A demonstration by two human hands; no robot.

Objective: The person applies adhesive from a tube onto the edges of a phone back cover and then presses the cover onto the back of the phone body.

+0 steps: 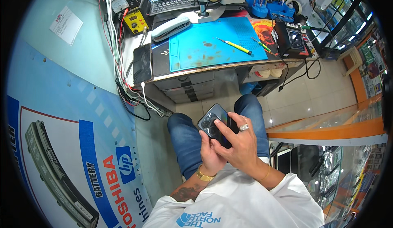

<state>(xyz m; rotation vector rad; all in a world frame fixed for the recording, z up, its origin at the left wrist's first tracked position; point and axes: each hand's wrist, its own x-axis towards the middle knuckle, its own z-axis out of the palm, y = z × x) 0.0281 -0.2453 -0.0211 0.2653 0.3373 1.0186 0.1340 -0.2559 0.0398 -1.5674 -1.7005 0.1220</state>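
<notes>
Over my lap I hold a dark smartphone (pixel 218 114) back side up, its round camera bump showing. My left hand (pixel 210 156) grips it from below and the left, thumb along its edge. My right hand (pixel 240 144) lies over it, index finger on the camera bump and other fingers round the right side; a ring is on one finger. Ahead on the desk is a blue mat (pixel 196 46) with a yellow pen-like tool (pixel 237 46) and a green one (pixel 262 44).
The desk holds another phone (pixel 142 64), a pale case (pixel 170 29), a yellow power unit (pixel 135 21), a microscope stand (pixel 203 9), blue tool holders (pixel 270 8) and a black device (pixel 291 39). Cables hang at left. A glass counter (pixel 319 121) stands at right.
</notes>
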